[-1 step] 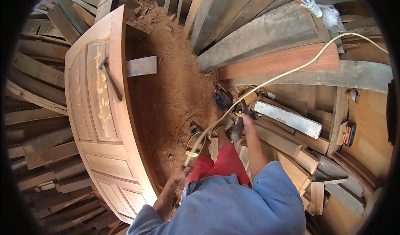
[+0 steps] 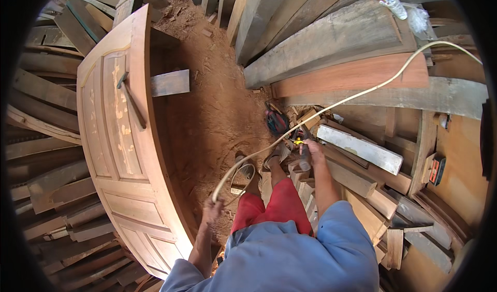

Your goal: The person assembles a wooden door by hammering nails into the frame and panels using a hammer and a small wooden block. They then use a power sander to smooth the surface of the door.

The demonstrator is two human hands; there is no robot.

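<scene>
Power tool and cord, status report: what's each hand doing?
Left hand gripping the pale cord. Right hand closed on the power tool among wood offcuts. Panelled door lies close on the left.

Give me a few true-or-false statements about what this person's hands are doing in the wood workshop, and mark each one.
1. The left hand grips a pale cable. True.
2. The right hand rests on the panelled wooden door. False: it reaches down to a dark tool among the wood offcuts, well to the right of the door.
3. A hammer lies on the door. True.
4. The floor between the door and the planks is bare concrete. False: it is covered in reddish sawdust.
5. The cable runs up toward the upper right over the stacked planks. True.
</scene>
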